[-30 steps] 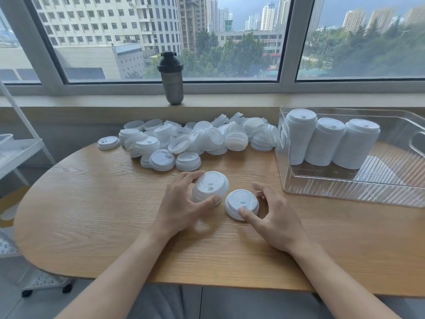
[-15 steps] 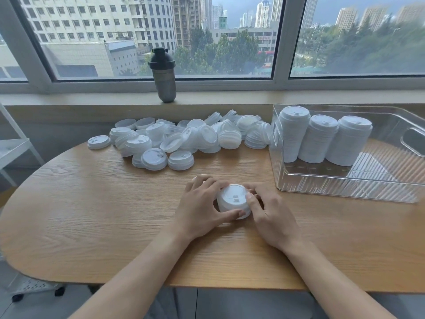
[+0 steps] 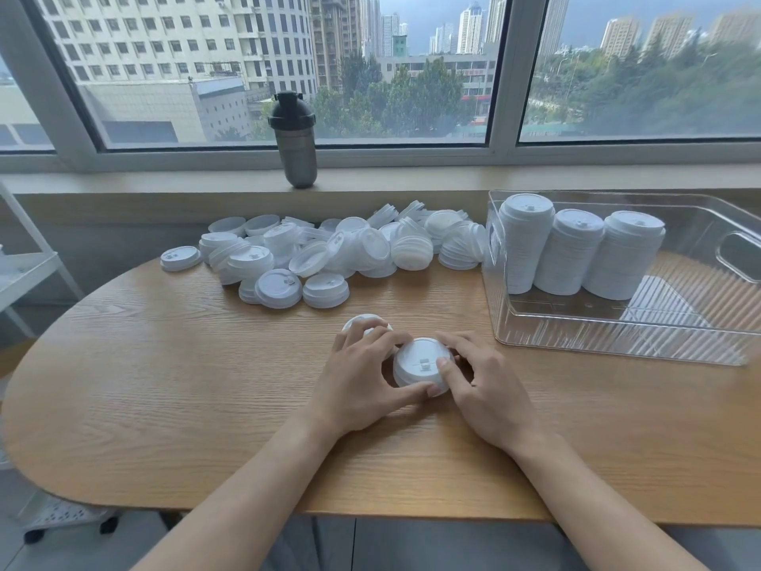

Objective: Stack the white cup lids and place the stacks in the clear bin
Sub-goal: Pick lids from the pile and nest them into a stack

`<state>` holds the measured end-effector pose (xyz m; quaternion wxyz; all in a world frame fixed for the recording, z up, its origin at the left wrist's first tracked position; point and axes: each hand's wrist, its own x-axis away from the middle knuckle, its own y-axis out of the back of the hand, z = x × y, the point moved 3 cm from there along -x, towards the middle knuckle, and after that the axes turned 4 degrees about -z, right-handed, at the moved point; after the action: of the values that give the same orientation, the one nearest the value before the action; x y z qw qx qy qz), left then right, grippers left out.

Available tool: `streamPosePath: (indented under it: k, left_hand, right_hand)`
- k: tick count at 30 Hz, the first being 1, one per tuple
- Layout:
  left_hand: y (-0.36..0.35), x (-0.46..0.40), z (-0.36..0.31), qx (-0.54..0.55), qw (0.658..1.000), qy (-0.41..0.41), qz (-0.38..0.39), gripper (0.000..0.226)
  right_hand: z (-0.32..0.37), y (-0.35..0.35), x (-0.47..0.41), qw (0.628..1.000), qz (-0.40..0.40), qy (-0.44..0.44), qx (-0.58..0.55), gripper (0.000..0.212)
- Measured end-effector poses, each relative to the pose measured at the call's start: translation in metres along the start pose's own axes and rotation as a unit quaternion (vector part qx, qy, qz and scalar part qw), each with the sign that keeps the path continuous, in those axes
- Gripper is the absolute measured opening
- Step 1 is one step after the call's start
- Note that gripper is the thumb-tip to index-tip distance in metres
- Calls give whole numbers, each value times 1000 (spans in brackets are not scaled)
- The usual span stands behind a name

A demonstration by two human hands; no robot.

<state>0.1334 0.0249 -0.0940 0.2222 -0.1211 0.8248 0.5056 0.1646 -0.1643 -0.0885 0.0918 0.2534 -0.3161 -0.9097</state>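
1. Sitting at the wooden table (image 3: 164, 385), a person has both bare hands closed round a short stack of white cup lids (image 3: 420, 366) near the middle of the tabletop.
2. The left hand (image 3: 362, 385) wraps the stack's left side, its thumb lying along the near edge and its fingers curled over the far rim.
3. The right hand (image 3: 486, 389) cups the right side, one fingertip pressing on the top lid beside the sip tab.
4. Another white lid (image 3: 364, 323) peeps out just behind the left hand's fingers; I cannot tell whether they touch it.
5. A loose heap of lids (image 3: 350, 249) sprawls along the table's far edge, some face up, some tipped on their rims, with a single lid (image 3: 180, 258) lying apart at the left end.
6. The clear bin (image 3: 617, 335) stands on the right of the table, just beside the heap.
7. Three tall stacks (image 3: 572, 251) of lids lean side by side inside the bin, against its left end.
8. A dark shaker bottle (image 3: 294, 146) stands upright on the window sill behind the heap.
9. A white shelf rack (image 3: 29, 274) shows at the left edge of the room.
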Motion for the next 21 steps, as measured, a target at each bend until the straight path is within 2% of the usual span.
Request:
streamPosePath:
  k: [17, 21]
  left_hand:
    - [-1, 1, 0, -26, 999, -21, 14, 89]
    - [6, -2, 1, 37, 999, 11, 0, 81]
  right_hand:
    - [-4, -3, 1, 999, 14, -6, 36, 38]
    - [-2, -1, 1, 999, 12, -26, 25, 39]
